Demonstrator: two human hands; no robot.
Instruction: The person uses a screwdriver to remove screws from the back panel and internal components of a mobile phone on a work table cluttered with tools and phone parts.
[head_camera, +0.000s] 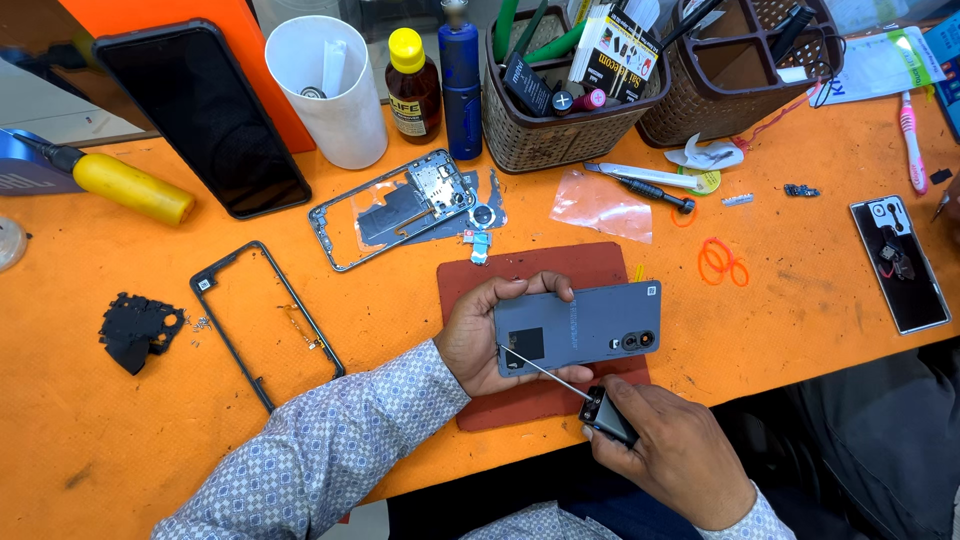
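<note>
A: Status, left to right?

B: Bare frame (265, 325) and stripped midframe (400, 208) lie apart on the orange surface (120, 430). My left hand (480, 335) clamps the grey phone (578, 327) over the red mat (530, 275).

A: Right?

B: Right hand (675, 450) closed on a pry tool (600, 410), tip at the back cover. I'd judge this one barely opened.
</note>
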